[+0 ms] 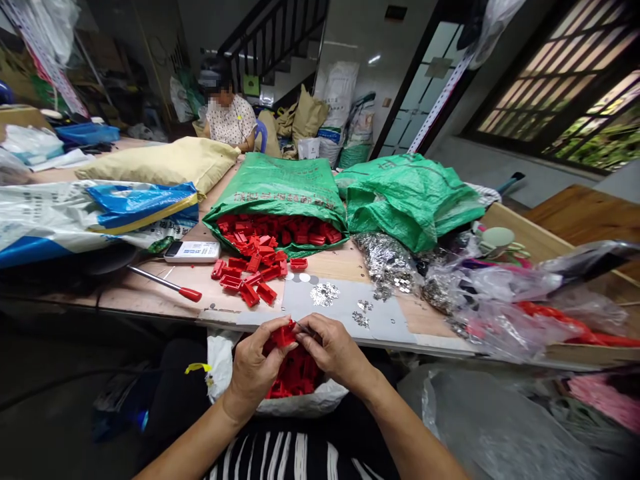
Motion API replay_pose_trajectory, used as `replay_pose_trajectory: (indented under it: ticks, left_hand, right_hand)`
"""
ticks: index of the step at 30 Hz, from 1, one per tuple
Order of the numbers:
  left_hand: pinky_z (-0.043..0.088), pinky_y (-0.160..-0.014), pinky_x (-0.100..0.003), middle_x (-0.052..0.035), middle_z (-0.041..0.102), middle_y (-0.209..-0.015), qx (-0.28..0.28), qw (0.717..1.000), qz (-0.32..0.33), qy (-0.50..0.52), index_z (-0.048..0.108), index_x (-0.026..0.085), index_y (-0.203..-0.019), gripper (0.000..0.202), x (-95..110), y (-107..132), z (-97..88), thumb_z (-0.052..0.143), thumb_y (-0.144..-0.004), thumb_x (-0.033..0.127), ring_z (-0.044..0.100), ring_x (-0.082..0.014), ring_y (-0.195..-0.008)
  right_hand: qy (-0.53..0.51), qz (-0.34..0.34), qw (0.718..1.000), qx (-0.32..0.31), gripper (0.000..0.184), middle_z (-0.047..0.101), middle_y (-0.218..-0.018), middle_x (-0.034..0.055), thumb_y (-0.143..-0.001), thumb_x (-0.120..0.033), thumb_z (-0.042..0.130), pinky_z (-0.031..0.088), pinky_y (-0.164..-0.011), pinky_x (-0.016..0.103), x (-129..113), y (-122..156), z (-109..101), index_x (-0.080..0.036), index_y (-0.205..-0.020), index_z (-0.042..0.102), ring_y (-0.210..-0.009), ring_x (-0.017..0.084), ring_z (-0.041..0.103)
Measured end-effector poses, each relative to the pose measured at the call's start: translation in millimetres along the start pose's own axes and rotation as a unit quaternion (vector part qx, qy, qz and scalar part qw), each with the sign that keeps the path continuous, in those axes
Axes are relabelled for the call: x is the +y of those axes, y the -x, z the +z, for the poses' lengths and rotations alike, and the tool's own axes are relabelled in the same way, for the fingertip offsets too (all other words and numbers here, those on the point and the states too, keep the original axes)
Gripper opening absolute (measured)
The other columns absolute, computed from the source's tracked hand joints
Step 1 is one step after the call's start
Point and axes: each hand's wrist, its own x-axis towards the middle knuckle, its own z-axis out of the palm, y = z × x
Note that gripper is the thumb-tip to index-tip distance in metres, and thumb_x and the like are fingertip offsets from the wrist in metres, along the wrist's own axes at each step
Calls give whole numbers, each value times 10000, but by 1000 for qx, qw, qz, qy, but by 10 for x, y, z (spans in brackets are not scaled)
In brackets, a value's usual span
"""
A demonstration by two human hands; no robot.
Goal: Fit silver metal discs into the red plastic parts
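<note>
A small red plastic part (283, 333) is being held just off the worktop (150, 293) edge, over a white bag (220, 363) of like parts in the lap, likely so drops land inside. The left hand (255, 367) is clenching its fingers around it. The right hand (336, 350) is pinching what looks like a thin metal piece (303, 327) against it. Loose red parts (250, 277) and silvery bits (325, 293) are lying within reach.

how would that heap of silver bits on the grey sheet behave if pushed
The heap of silver bits would probably scatter, not slide as one: it is loose, with strays nearby. The pieces look thin and flat, so likely fiddly to pinch up.
</note>
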Motion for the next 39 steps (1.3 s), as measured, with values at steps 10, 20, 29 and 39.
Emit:
replay_pose_trajectory:
  ticks: [10,20,29,39]
  left_hand:
    - [546,-856,-281,-19,716,-1060,-39,996,-51,68,600,244,-1122,321,-80,59,62,656,-806,245,691,-174,-940]
    - [552,-866,-308,-43,710,-1079,-30,995,-67,61,595,228,-1123,321,-56,67,51,651,-810,272,689,-191,-958]
    - [556,-852,-306,-48,726,-1052,-20,999,26,4,599,230,-1128,313,-30,97,125,636,-817,217,694,-198,-952]
    - [557,-846,-298,-40,723,-1048,-59,997,-6,52,613,232,-1108,308,-61,136,123,654,-803,227,691,-191,-953]
  right_hand:
    - [-41,13,997,-62,127,646,-845,28,-827,-116,544,421,-717,245,-13,-52,-160,-183,-867,645,-787,144,576]
    - [-168,103,980,-8,116,520,-709,-44,-831,-276,601,338,-599,210,132,25,-69,-179,-801,544,-656,96,434]
    - [-307,132,942,-37,209,405,-663,-70,-796,-304,615,302,-527,199,246,12,132,-202,-780,432,-583,80,348]
    - [-483,196,849,-82,435,411,-645,-99,-713,-439,726,217,-472,190,267,123,129,-207,-908,413,-498,43,301]
